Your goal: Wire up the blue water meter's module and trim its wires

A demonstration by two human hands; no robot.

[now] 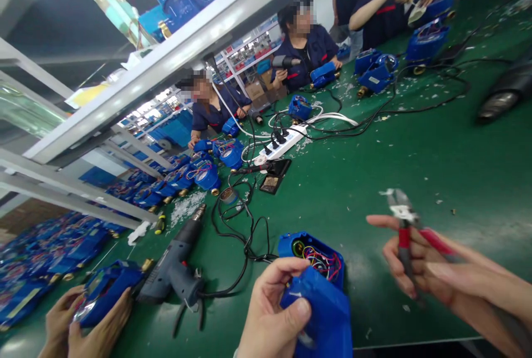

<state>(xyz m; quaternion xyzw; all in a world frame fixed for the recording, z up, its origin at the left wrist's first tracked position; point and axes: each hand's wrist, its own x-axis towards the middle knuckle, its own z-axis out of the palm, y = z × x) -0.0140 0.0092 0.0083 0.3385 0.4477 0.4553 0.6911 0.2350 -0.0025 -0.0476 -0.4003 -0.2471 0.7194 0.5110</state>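
My left hand (270,319) grips a blue housing (328,308), bottom centre; right hand (419,269) clasps red cutters (403,214). Lower left: glue gun (174,269), cables (245,230).

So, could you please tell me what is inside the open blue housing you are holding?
Inside the housing is a tangle of red, yellow and green wires. Its lower half is hidden behind the blue cover and the left hand gripping that cover.

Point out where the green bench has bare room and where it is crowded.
Bare green bench lies between the power strip and the right hand with its red-handled cutters; only small scraps dot it. Crowded: left of the blue housing in the left hand, with looped cable, glue gun and rows of blue units.
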